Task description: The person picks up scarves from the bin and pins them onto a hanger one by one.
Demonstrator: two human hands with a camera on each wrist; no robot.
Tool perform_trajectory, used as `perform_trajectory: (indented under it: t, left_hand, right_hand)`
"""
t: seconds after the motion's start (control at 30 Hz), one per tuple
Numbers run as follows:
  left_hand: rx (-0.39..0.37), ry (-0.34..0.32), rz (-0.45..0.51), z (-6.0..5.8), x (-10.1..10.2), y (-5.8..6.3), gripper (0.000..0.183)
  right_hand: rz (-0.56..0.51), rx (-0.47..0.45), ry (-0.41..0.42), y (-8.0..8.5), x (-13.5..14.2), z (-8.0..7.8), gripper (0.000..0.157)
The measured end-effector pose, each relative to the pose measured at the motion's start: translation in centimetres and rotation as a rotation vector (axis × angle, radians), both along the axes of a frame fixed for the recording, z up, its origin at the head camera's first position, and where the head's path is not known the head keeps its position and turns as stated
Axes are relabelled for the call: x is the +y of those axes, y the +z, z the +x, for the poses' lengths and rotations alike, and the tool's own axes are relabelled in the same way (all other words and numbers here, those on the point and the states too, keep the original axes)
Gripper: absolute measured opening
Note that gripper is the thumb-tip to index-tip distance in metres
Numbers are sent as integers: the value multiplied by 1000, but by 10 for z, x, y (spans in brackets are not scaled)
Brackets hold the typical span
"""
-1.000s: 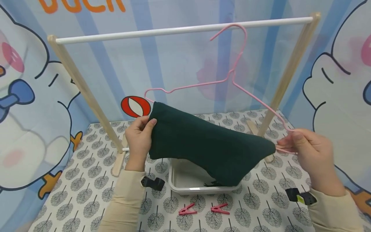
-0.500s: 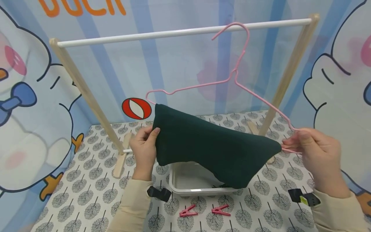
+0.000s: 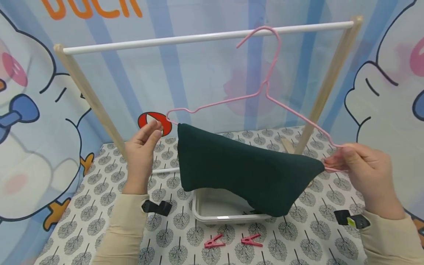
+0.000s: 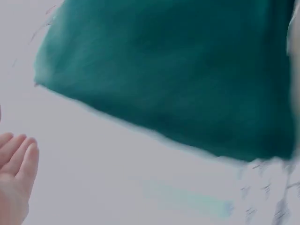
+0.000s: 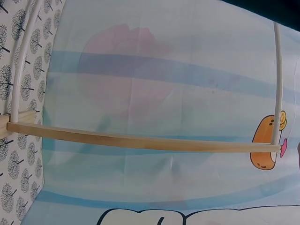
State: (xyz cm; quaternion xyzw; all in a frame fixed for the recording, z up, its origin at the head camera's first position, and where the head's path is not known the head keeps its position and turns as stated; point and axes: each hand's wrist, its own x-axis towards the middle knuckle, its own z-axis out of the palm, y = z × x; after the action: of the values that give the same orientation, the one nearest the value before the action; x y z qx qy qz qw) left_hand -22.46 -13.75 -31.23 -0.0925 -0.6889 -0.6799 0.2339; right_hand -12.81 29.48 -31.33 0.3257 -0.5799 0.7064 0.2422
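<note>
— One dark green cloth (image 3: 245, 169) hangs along the lower bar of the pink hanger (image 3: 266, 81), its low hem hiding the near right corner of the white tray (image 3: 228, 218)! And the hanger slopes, right end down.

— That's the danger, I'd say: fabric could slither toward the low corner. Who's got hold?

— Right hand (image 3: 367, 165), fingers curled round the hanger's right corner. Left hand (image 3: 140, 145) is off the cloth, fingers loosely bent and holding nothing, near the hanger's left corner.

— Then the good play is levelling: raise that right corner gently, and let the left steady the other.

— Hook's across the white rail (image 3: 149, 41); whether it bears there, I can't tell.

— So don't trust it with the weight! Two pink clips (image 3: 251, 240) lie just off the tray's near edge, apart from the cloth.
</note>
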Motion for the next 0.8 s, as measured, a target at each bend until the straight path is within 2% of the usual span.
perform_trajectory:
  t: [0.1, 0.2, 0.3, 0.43, 0.53, 0.67, 0.8]
  left_hand:
    - [-13, -68, -51, -3, -11, 15, 38]
    - [-4, -128, -108, -6, -18, 26, 38]
    - [9, -200, -252, -12, -25, 32, 37]
    - [21, -421, -365, -18, -29, 35, 32]
    - [40, -555, -382, -19, -29, 34, 29]
    - [96, -637, -383, -18, -25, 34, 29]
    - [97, -651, -391, -17, -21, 33, 27]
  right_hand:
    - [28, 24, 17, 1, 3, -1, 24]
    - [56, 25, 21, 3, 4, -2, 24]
    - [71, 37, 38, 6, 5, -4, 23]
    - [96, 71, 82, 10, 8, -6, 23]
    - [117, 78, 65, 12, 8, -8, 22]
    - [111, 57, 12, 16, 6, -9, 21]
    - [119, 73, 23, 18, 4, -13, 20]
